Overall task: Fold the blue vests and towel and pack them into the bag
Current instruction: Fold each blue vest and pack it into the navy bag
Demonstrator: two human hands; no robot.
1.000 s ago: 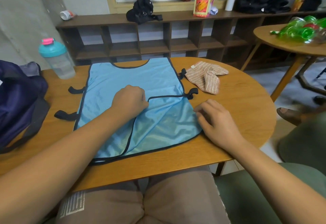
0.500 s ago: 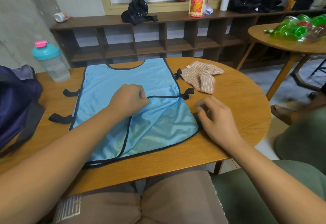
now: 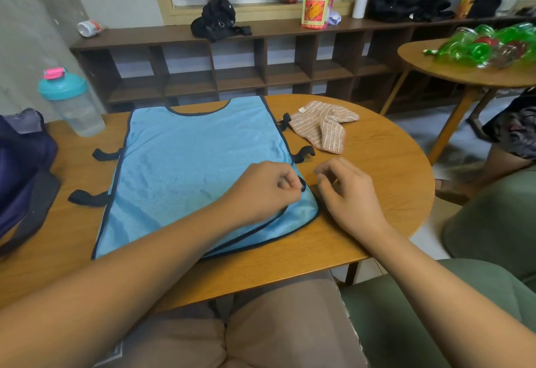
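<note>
- Lying flat on the round wooden table (image 3: 377, 182), a blue vest (image 3: 188, 170) is recorded, neckline toward 12 o'clock and hem toward 6 o'clock. Two black-trimmed hems are seen, one over the other, at the near edge; whether these are one vest or two cannot be told.
- Left hand (image 3: 266, 190): placed on the vest's right side, near the lower right corner. The fingers are curled and the black-trimmed edge is pinched between the fingertips and thumb. Most of the vest is spread out from 9 to 11 o'clock of this hand.
- Right hand (image 3: 348, 193): held just beside the vest's right edge, at 3 o'clock of the left hand. The fingers are loosely bent and nothing is held; whether the table is touched cannot be told.
- Black straps: two are noted on the vest's left edge (image 3: 103, 154), and one on the right edge (image 3: 303, 153), at 12 o'clock of the left hand.
- Striped towel (image 3: 324, 129): left crumpled on the table at 1 o'clock of the left hand, apart from both hands and just beside the vest's upper right edge.
- Dark blue bag (image 3: 23, 164): set at the table's 9 o'clock edge, well apart from both hands.
- Shaker bottle (image 3: 69, 100) with a teal lid: stood upright at the table's 10 o'clock.
</note>
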